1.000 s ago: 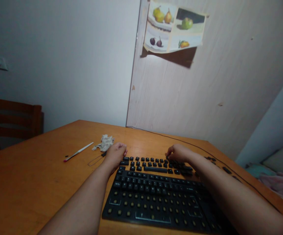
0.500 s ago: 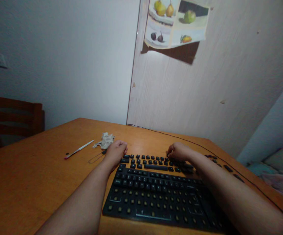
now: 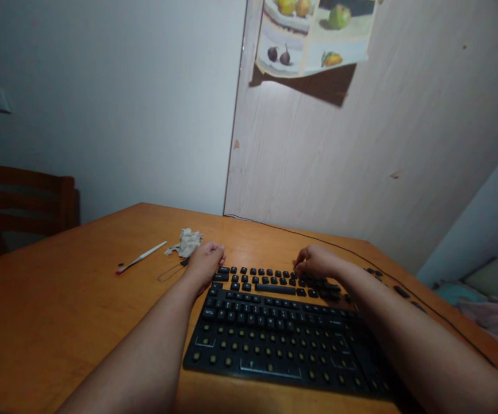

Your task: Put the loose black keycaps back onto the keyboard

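Observation:
A black keyboard lies in front of me, its lower rows stripped to bare key posts and its upper rows still capped. Beyond it, loose black keycaps are laid out in rows, with a long space bar among them. My left hand rests with curled fingers at the left end of these rows; what it may hold is hidden. Over the right part of the rows, my right hand pinches at a keycap, which its fingers mostly cover.
Crumpled tissue and a thin wire tool lie left of my left hand. Farther left are a white toothbrush and a small dark piece. A black cable runs along the table's back and right; more keycaps lie near it.
The view has tilted slightly, so the table and keyboard appear a little higher. Both hands stay in nearly the same places among the keycaps.

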Available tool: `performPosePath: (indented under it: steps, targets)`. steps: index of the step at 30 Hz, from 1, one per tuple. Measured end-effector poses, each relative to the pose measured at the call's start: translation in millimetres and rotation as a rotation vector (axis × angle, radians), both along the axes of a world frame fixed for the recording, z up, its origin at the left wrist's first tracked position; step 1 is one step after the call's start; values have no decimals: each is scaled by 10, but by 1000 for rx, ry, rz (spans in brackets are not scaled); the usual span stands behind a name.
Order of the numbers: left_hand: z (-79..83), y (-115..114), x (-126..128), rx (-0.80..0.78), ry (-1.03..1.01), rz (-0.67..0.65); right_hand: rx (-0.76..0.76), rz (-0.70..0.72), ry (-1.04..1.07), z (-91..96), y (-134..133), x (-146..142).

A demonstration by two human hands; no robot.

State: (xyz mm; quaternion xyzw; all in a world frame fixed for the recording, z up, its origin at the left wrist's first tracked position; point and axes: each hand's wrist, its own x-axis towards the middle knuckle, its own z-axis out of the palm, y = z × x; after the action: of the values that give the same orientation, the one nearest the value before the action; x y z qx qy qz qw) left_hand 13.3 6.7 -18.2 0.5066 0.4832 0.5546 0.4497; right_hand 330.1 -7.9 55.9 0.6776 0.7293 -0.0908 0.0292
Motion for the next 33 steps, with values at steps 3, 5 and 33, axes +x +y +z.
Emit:
performPosePath:
  steps: [3,5,33]
  targets:
    - [-20,17,-11,11,16,-6,95,11,24,125,-118,-8]
    - [-42,37,-17,18,30,-12,137,35,42,222,-254,-22]
    - [66,-52,34,-17,15,11,209,378,-7,77,-1670,-433]
